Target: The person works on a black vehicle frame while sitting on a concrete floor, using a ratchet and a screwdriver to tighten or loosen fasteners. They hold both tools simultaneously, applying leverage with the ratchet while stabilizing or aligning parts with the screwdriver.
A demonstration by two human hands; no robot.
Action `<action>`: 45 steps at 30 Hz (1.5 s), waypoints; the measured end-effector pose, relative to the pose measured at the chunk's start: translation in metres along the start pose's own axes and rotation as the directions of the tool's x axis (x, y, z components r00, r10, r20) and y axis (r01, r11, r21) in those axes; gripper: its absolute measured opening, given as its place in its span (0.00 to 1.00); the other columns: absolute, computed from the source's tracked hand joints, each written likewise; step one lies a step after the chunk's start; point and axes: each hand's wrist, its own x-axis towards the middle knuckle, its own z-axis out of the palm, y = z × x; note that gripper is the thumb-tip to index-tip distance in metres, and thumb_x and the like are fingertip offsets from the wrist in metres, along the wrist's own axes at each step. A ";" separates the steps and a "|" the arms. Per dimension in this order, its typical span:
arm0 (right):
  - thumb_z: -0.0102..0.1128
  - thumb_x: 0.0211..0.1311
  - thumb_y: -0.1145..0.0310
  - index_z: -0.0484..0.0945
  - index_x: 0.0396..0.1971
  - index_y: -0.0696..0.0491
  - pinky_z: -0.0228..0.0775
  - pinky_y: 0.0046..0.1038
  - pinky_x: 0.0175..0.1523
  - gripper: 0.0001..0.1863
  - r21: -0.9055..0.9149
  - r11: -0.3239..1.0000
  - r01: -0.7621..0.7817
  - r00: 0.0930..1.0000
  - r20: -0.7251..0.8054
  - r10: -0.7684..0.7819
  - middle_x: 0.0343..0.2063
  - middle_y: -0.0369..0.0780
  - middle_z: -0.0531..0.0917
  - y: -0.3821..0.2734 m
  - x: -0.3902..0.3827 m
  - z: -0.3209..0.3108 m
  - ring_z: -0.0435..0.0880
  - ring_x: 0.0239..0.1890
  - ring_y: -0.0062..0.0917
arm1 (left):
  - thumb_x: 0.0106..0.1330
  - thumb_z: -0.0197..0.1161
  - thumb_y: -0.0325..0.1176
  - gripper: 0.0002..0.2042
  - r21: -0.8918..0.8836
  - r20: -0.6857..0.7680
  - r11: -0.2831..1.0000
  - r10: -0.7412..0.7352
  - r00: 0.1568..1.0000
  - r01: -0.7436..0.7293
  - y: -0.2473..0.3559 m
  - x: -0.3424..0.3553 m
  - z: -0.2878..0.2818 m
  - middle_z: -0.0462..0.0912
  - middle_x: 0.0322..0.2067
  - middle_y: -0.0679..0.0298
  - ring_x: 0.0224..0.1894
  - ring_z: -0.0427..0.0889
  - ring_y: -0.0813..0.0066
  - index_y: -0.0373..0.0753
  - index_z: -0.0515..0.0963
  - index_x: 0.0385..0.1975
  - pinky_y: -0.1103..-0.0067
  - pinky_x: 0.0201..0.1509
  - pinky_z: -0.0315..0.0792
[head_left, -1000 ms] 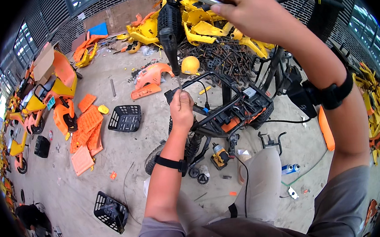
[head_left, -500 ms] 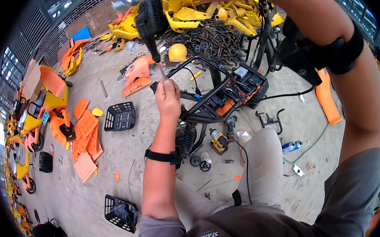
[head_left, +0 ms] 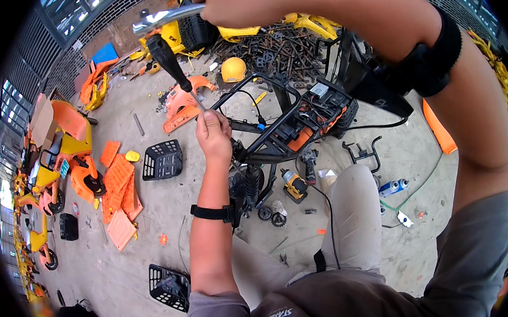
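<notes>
Your left hand pinches the screwdriver shaft at the black frame on the floor; right hand grips a metal bar overhead. Frame partly stripped, electronics still mounted.

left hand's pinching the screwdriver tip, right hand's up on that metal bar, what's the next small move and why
Probably guide the tip down to the black frame. The left hand grips the screwdriver at the low end of its shaft, just above the frame, while the right hand holds a shiny metal bar near the black handle. The tip itself is hidden by the fingers, so whether it is seated cannot be told.
</notes>
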 end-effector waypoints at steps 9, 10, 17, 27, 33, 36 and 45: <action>0.52 0.57 0.68 0.85 0.30 0.63 0.76 0.42 0.44 0.15 -0.024 1.000 0.013 0.999 -0.036 -0.014 0.28 0.57 0.84 0.002 0.003 0.004 0.85 0.35 0.49 | 0.78 0.47 0.48 0.20 -0.043 0.033 0.999 -0.017 0.999 0.019 -0.004 -0.003 0.008 0.63 0.18 0.70 0.18 0.57 0.84 0.40 0.65 0.28 0.83 0.19 0.53; 0.52 0.56 0.69 0.84 0.28 0.64 0.77 0.42 0.43 0.15 -0.304 0.946 0.111 0.991 -0.036 -0.128 0.28 0.58 0.83 0.000 0.008 0.002 0.85 0.34 0.49 | 0.78 0.47 0.48 0.20 -0.020 0.040 1.000 -0.005 0.999 0.005 -0.005 -0.005 0.007 0.62 0.18 0.70 0.18 0.58 0.84 0.40 0.65 0.28 0.83 0.19 0.53; 0.54 0.55 0.69 0.84 0.30 0.65 0.77 0.40 0.42 0.14 0.070 0.997 0.044 0.999 -0.018 -0.042 0.29 0.58 0.84 -0.001 -0.012 0.017 0.85 0.33 0.49 | 0.78 0.46 0.49 0.20 0.014 0.035 0.999 -0.039 0.999 0.039 -0.006 -0.004 0.002 0.62 0.18 0.70 0.18 0.58 0.84 0.40 0.65 0.28 0.83 0.19 0.54; 0.63 0.65 0.58 0.77 0.40 0.58 0.59 0.20 0.17 0.17 0.943 0.292 -0.157 0.918 0.031 0.395 0.12 0.31 0.72 0.013 -0.062 0.136 0.68 0.10 0.14 | 0.78 0.45 0.49 0.20 -0.109 0.012 0.990 -0.089 0.996 0.090 0.004 0.004 -0.014 0.64 0.18 0.68 0.18 0.60 0.83 0.40 0.66 0.30 0.83 0.19 0.56; 0.61 0.67 0.65 0.78 0.37 0.56 0.67 0.22 0.25 0.09 0.919 -0.078 -0.388 0.828 0.384 0.409 0.19 0.32 0.76 -0.016 -0.083 0.278 0.74 0.21 0.15 | 0.77 0.47 0.50 0.19 -0.311 -0.126 0.948 -0.107 0.986 0.063 0.002 0.002 -0.024 0.61 0.17 0.70 0.17 0.57 0.82 0.40 0.67 0.31 0.83 0.19 0.55; 0.64 0.63 0.70 0.80 0.38 0.58 0.67 0.27 0.35 0.08 0.931 0.055 -0.360 0.858 0.307 0.413 0.23 0.35 0.78 -0.027 -0.073 0.308 0.73 0.29 0.19 | 0.78 0.47 0.49 0.18 -0.329 -0.081 0.939 -0.133 0.988 0.100 0.007 0.003 -0.022 0.59 0.19 0.71 0.18 0.55 0.84 0.41 0.66 0.32 0.85 0.19 0.52; 0.65 0.60 0.71 0.80 0.36 0.57 0.65 0.27 0.30 0.07 0.939 0.160 -0.304 0.926 0.252 0.282 0.19 0.38 0.75 -0.041 -0.050 0.329 0.71 0.22 0.20 | 0.78 0.46 0.48 0.18 -0.326 -0.219 0.929 -0.258 0.941 0.179 0.002 0.016 -0.018 0.57 0.16 0.73 0.16 0.51 0.86 0.42 0.66 0.30 0.85 0.16 0.48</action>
